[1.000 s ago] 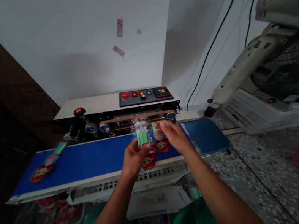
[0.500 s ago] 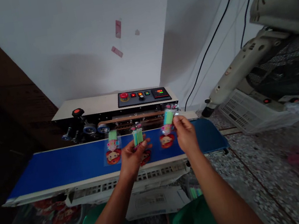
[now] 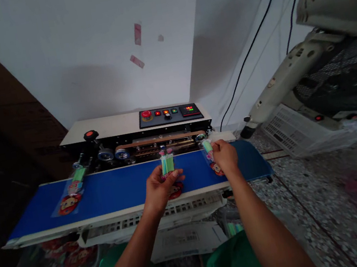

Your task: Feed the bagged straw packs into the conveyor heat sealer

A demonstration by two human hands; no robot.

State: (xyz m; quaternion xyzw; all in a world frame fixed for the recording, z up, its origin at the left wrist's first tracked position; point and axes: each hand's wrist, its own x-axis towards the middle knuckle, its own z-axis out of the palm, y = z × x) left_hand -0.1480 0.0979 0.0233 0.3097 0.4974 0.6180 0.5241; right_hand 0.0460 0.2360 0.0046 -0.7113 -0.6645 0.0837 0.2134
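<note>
Below the left end of the blue belt, a heap of red pieces sits in shadow. On the belt, near its left end, lies the first clear packet, slanted: its green sticks reach toward the far edge, and its red-haired cartoon face lies toward the near edge. A black knob with an orange cap stands just beyond that edge, at the left front of the long machine.

Around the middle of the belt, the person's left hand is clamped on the second packet, thumb across its front. Green and blue sticks show above the thumb and a red-haired face below, over the near half of the belt; whether more packets are stacked behind it cannot be told. Beyond, on the machine, is a control panel with lit buttons and a display.

Farther right, well apart from the left hand, the right hand pinches the right side of the third packet. That packet's top is at the belt's far edge, near the machine's right end, and its face points toward the near edge. A white crate stands beyond the belt's right end.
</note>
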